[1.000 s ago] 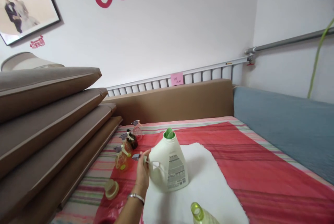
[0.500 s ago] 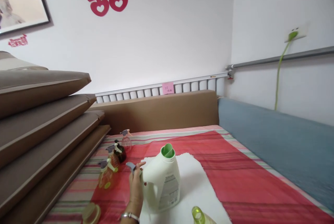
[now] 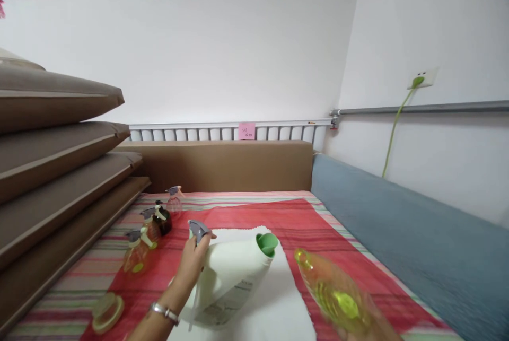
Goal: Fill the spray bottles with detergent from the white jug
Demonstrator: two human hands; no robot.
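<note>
Now left grip (image 3: 193,256) clasps grey spray head (image 3: 199,230) and white plastic jug (image 3: 234,280); at three o'clock, right grip (image 3: 369,328) clasps see-through yellow bottle (image 3: 332,288).

The left forearm (image 3: 149,329) extends obliquely up and rightward from the lower edge, the wrist (image 3: 178,292) nearly straight, to the left hand (image 3: 194,260), whose fingers curl in a grip, one fingertip (image 3: 213,236) projecting rightward. The right hand (image 3: 377,327), lower right, also grips; blurred and partly hidden, its fingers are indistinct.
</note>
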